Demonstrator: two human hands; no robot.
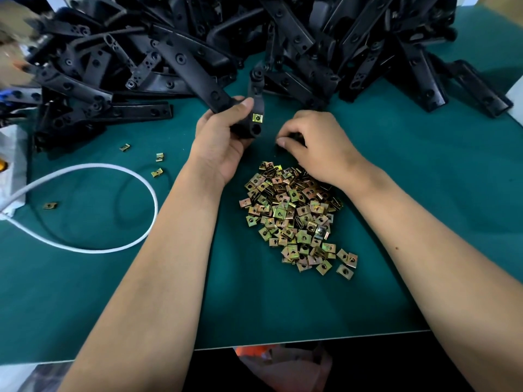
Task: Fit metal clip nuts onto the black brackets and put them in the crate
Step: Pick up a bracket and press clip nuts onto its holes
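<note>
- White cable (85,207) loops at nine o'clock on the green table (424,222).
- Left hand (223,137) grips a black bracket (254,108) bearing one fitted clip nut (257,117).
- Loose clip nuts pile (294,216) sits centre.
- Right hand (317,145), fingers curled at the pile's twelve o'clock edge; what it holds, cannot tell.
- Bracket heap (226,43) spans twelve o'clock.

A table covered with a dark green mat (283,306) carries everything. Near its middle lies a heap of brass-coloured clip nuts (294,216). Beyond the heap, along the far side, black brackets (175,52) are piled high across the mat. Left of the heap a white cable (135,176) curves in a loop, with four stray clip nuts (157,172) scattered around it. At the left edge sits a white block (12,171).
</note>
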